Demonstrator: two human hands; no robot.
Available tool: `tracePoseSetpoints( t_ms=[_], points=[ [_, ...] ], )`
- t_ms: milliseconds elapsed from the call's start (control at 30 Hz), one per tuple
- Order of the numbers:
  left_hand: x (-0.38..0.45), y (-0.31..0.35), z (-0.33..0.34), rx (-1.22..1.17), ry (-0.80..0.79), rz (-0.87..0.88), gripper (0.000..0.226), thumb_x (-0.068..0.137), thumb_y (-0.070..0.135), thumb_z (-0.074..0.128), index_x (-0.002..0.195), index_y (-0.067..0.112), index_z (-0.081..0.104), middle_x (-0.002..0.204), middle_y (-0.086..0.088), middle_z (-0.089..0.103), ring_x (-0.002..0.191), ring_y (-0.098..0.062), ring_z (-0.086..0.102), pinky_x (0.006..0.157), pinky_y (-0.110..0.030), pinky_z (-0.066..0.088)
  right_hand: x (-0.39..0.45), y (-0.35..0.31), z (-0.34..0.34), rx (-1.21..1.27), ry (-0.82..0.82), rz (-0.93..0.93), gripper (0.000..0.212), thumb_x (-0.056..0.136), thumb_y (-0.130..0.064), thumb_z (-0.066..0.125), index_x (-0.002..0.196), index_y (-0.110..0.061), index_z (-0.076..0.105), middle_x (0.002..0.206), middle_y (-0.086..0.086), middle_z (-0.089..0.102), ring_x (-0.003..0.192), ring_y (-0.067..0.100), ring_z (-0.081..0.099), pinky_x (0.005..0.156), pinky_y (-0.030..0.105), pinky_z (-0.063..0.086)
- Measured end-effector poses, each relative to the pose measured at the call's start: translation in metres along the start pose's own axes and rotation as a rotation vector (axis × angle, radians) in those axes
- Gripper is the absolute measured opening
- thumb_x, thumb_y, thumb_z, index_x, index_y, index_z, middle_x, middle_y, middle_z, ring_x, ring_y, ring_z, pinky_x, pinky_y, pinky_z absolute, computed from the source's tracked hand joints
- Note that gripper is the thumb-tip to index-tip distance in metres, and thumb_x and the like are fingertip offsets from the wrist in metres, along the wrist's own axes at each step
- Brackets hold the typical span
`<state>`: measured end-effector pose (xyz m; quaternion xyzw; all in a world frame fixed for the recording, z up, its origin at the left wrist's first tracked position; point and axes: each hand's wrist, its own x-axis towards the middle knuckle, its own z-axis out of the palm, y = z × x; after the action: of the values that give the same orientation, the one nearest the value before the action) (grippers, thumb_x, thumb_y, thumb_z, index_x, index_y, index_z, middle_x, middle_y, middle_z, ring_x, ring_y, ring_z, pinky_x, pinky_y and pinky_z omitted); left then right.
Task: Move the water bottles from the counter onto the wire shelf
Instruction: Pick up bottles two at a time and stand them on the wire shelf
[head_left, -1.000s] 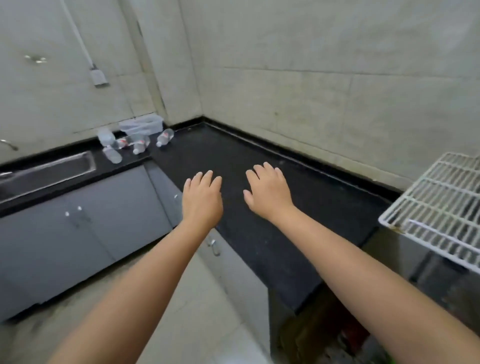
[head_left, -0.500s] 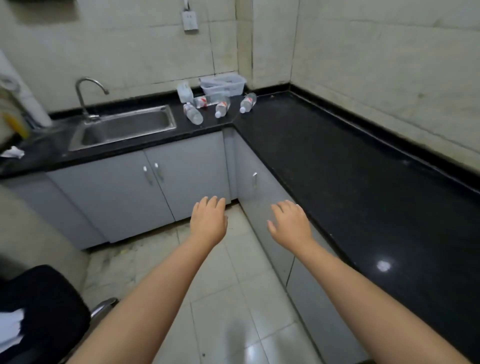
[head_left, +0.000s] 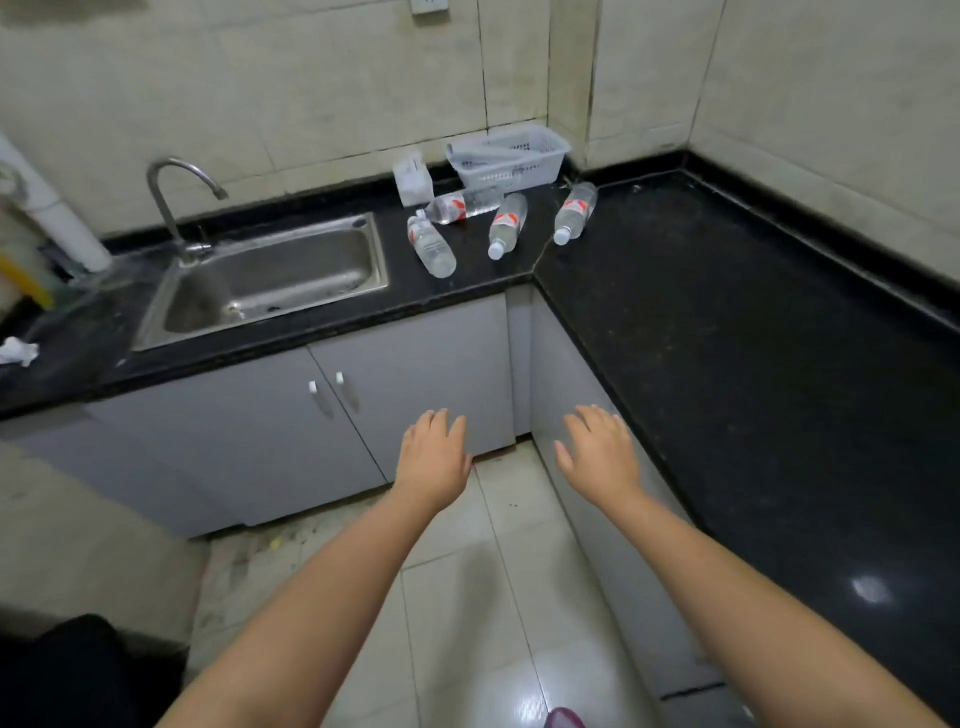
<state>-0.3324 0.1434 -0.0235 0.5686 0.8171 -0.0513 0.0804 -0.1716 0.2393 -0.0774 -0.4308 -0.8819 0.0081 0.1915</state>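
Several clear water bottles with red-and-white labels lie on their sides on the black counter (head_left: 727, 332) near its inner corner: one (head_left: 432, 247) closest to the sink, one (head_left: 464, 204) behind it, one (head_left: 508, 225) in the middle and one (head_left: 575, 212) furthest right. My left hand (head_left: 435, 457) and my right hand (head_left: 602, 457) hang in front of the grey cabinets, palms down, fingers straight and holding nothing, well short of the bottles. The wire shelf is out of view.
A steel sink (head_left: 270, 280) with a curved tap (head_left: 179, 202) sits left of the bottles. A white plastic basket (head_left: 511, 158) and a small clear box (head_left: 414, 181) stand against the wall. Crumpled paper (head_left: 18, 352) lies far left. Below are the grey cabinet doors (head_left: 332, 415) and tiled floor.
The view has swung left, away from the wire shelf, and closer to the corner; the bottles now look nearer. Both hands stay spread and hold nothing.
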Motion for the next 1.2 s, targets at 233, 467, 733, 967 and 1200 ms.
tracePoseSetpoints(
  t_ms=[233, 467, 733, 967, 1200],
  points=[
    [0.133, -0.042, -0.022, 0.001, -0.004, -0.003, 0.05, 0.098, 0.028, 0.038, 0.142, 0.008, 0.026, 0.151, -0.015, 0.025, 0.141, -0.029, 0.02, 0.114, -0.039, 0.022, 0.135, 0.022, 0.04, -0.002, -0.064, 0.004, 0.036, 0.047, -0.011, 0.087, 0.075, 0.0, 0.067, 0.082, 0.018, 0.072, 0.077, 0.034, 0.07, 0.066, 0.047, 0.057],
    [0.295, -0.093, -0.053, 0.0, 0.079, 0.088, 0.056, 0.097, 0.028, 0.039, 0.146, 0.009, 0.018, 0.151, -0.012, 0.025, 0.142, -0.027, 0.018, 0.116, -0.039, 0.021, 0.286, 0.044, 0.082, 0.014, -0.048, 0.129, 0.032, 0.056, -0.003, 0.081, 0.084, 0.005, 0.069, 0.091, 0.024, 0.071, 0.085, 0.039, 0.069, 0.074, 0.052, 0.054],
    [0.464, -0.1, -0.086, -0.008, 0.007, 0.325, 0.058, 0.096, 0.023, 0.043, 0.147, 0.012, 0.018, 0.155, -0.01, 0.019, 0.144, -0.026, 0.015, 0.118, -0.037, 0.017, 0.376, 0.09, 0.108, 0.097, -0.066, 0.447, 0.034, 0.078, -0.006, 0.067, 0.109, 0.008, 0.062, 0.114, 0.027, 0.063, 0.109, 0.041, 0.058, 0.097, 0.049, 0.044],
    [0.566, -0.076, -0.102, 0.077, -0.071, 0.617, 0.053, 0.094, 0.013, 0.046, 0.144, 0.016, 0.029, 0.156, -0.007, 0.022, 0.144, -0.023, 0.018, 0.117, -0.036, 0.022, 0.453, 0.118, 0.134, 0.239, -0.142, 0.588, 0.036, 0.085, -0.016, 0.06, 0.117, 0.002, 0.056, 0.118, 0.02, 0.06, 0.111, 0.034, 0.054, 0.093, 0.039, 0.043],
    [0.63, -0.064, -0.117, 0.278, -0.202, 0.806, 0.066, 0.089, 0.005, 0.053, 0.145, 0.027, 0.026, 0.157, 0.002, 0.017, 0.146, -0.019, 0.011, 0.116, -0.037, 0.019, 0.53, 0.154, 0.145, 0.344, -0.149, 0.778, 0.062, 0.08, -0.027, 0.067, 0.129, -0.002, 0.039, 0.125, 0.022, 0.045, 0.11, 0.036, 0.05, 0.088, 0.045, 0.045]
  ],
)
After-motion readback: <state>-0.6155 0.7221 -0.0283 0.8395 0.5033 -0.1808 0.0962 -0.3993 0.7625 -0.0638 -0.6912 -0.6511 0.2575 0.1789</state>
